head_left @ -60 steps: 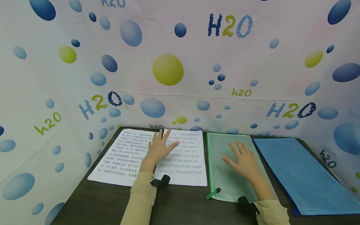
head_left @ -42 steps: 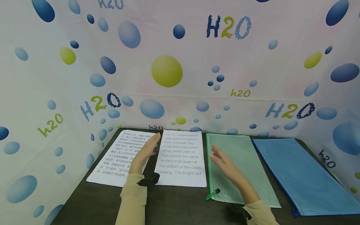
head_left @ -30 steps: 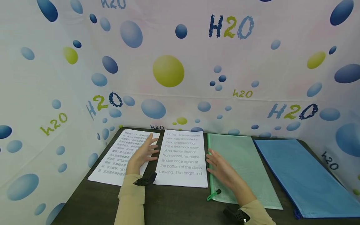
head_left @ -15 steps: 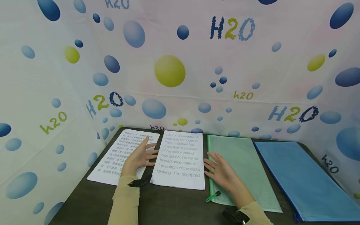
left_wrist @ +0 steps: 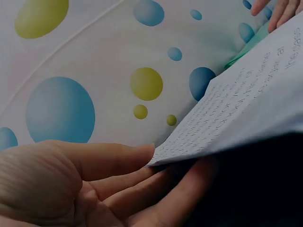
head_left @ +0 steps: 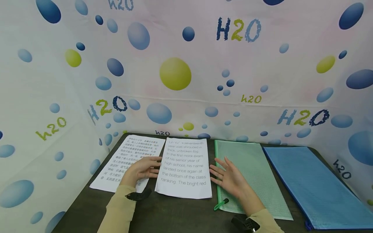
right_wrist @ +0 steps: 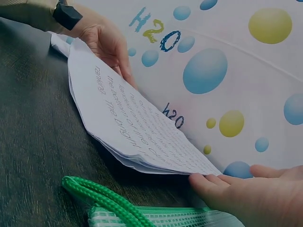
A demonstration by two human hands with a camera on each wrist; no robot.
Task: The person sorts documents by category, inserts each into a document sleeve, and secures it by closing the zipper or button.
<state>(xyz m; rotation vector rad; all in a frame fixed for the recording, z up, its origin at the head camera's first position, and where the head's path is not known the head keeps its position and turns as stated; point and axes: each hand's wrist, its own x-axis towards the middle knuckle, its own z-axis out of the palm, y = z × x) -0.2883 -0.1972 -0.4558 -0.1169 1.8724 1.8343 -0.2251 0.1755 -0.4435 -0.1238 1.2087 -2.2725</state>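
A stack of printed sheets [head_left: 185, 168] with English text lies in the middle, its near edge towards me. At its left edge my left hand [head_left: 140, 170] pinches it: the left wrist view has the thumb at the margin and the fingers beneath the stack [left_wrist: 222, 123]. My right hand [head_left: 230, 178] is turned palm inward, fingers straight, fingertips right at the stack's right edge. The right wrist view shows the layered pages [right_wrist: 118, 109] bowed and tilted, raised along the left side, with the right fingertips [right_wrist: 203, 182] at the other edge.
A second stack of sheets with Chinese text [head_left: 116, 161] lies left, partly behind my left hand. A green mesh zip pouch [head_left: 259, 184] with a green pull cord [head_left: 220, 205] lies under my right forearm. Farther right is a blue pouch [head_left: 314, 184]. The table [head_left: 175, 216] is dark.
Both hands have come from palm down over the sheets and green pouch to the English stack's two sides. The left now grips its edge; the stack has shifted slightly left and towards me.
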